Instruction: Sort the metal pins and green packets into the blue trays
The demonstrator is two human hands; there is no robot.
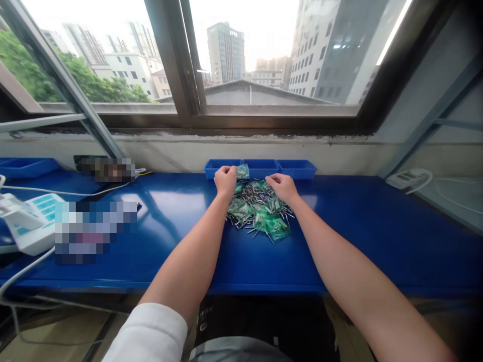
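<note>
My left hand (225, 181) pinches a small clear plastic packet with green print (242, 172), just in front of the blue bins. Closed at the fingertips, my right hand (283, 187) hovers over the right rear edge of the pile; whatever sits between thumb and finger is too small to make out. Between and below both hands lies a heap of thin metal pins (256, 195), rivet-like in shape. Several more green-printed packets (278, 228) are mixed in with the heap, mostly along its front and left side.
Three joined blue bins (260, 168) stand behind the pile against the wall, on a blue tabletop (181, 251). At left are a white device with teal keys (43, 213), blurred-out items and cables. A white power strip (409, 178) lies far right. Metal posts (94, 125) flank the window.
</note>
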